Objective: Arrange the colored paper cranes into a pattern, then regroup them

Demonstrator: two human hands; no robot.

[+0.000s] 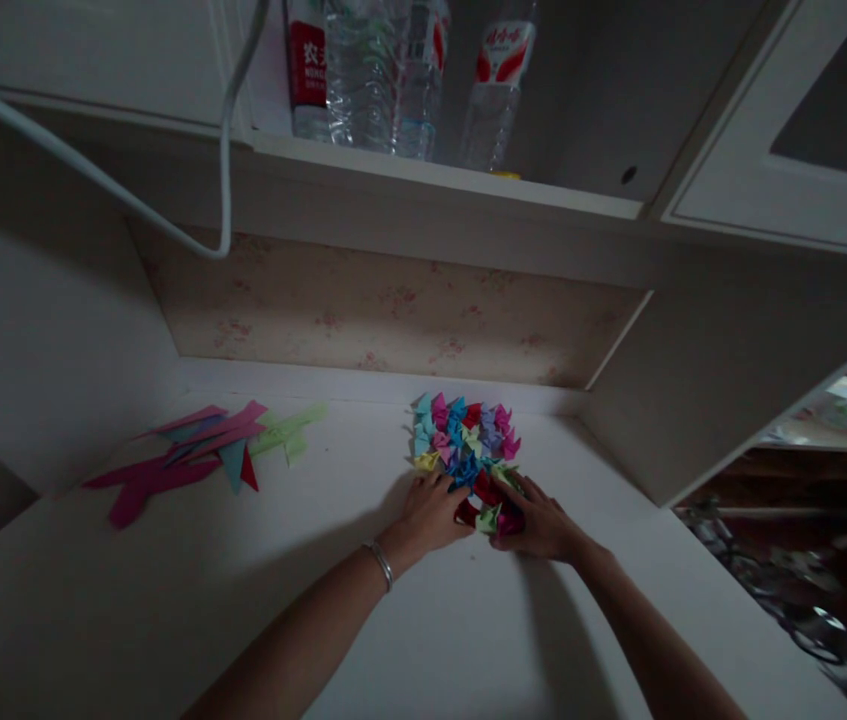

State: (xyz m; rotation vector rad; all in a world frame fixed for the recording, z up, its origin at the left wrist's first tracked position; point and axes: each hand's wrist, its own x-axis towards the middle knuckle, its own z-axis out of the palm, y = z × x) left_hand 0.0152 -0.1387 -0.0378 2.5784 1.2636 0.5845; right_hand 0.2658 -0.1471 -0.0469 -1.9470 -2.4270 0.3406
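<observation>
Small folded paper pieces [466, 467] in blue, pink, red, purple, yellow and green lie in a tight cluster on the white desktop. At the cluster's near left edge is my left hand [432, 512], a silver bracelet on its wrist, with fingers and thumb curled about the edge pieces. My right hand [541, 522] curls around the near right edge, its fingers over a green piece and its thumb by a magenta one. Between the two hands sit a light green piece [488, 519] and red ones. Fingertips partly hide the pieces they touch.
Flat paper shapes [190, 455] in pink, blue, red and green lie loosely piled on the left. Plastic bottles [370, 75] stand on the shelf [438, 180] above. A white cable [226, 170] hangs at upper left. Side panels [693, 350] flank the desktop [258, 620].
</observation>
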